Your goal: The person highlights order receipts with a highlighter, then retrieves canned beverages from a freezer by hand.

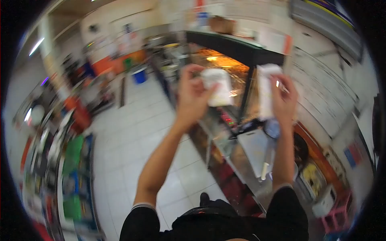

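My left hand (194, 94) is raised in front of the lit glass cabinet (219, 60), fingers closed on a small white paper packet (219, 86). To the right, my right hand (284, 95) grips a longer, narrow white paper piece (265, 94) held upright. Motion blur keeps me from telling whether these are bags or folded sheets. A small shiny spot shows at the right fingers; I cannot make out what it is. Below my right hand, a white cutting board (255, 148) lies on the metal counter, with a light-handled utensil (265, 166) along its right edge.
The counter runs along my right, with a pink plastic basket (337, 215) at its near end. A tiled floor (132, 140) stretches ahead on the left. A blue bucket (139, 75) stands farther off. Shelving with green bins (73, 156) lines the left side.
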`<state>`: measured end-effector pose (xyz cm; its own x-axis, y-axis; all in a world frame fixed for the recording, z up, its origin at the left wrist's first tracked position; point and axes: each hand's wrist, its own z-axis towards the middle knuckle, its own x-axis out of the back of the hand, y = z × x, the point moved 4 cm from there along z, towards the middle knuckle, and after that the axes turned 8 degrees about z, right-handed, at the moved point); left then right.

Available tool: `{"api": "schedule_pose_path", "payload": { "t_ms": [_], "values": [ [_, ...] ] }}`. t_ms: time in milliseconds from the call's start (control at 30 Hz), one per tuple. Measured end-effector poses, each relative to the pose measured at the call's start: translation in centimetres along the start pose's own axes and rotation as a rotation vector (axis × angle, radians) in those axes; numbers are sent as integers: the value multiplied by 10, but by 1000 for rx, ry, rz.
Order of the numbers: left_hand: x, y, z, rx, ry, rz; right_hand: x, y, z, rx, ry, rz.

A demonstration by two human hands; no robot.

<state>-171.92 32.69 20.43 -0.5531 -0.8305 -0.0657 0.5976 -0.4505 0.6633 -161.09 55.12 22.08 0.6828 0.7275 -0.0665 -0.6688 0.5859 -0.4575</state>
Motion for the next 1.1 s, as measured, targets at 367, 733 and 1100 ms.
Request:
{"api": "schedule_pose_path", "payload": {
  "t_ms": [367, 733, 1100],
  "values": [
    [-29, -227, 309, -9, -712, 382, -96, 181, 162, -17, -83, -769],
    [7, -236, 341, -832, -706, 597, -143, 149, 148, 22, -163, -1427],
    [26, -264, 349, -914, -701, 367, -156, 166, 147, -39, -386, -1313]
  ]
}}
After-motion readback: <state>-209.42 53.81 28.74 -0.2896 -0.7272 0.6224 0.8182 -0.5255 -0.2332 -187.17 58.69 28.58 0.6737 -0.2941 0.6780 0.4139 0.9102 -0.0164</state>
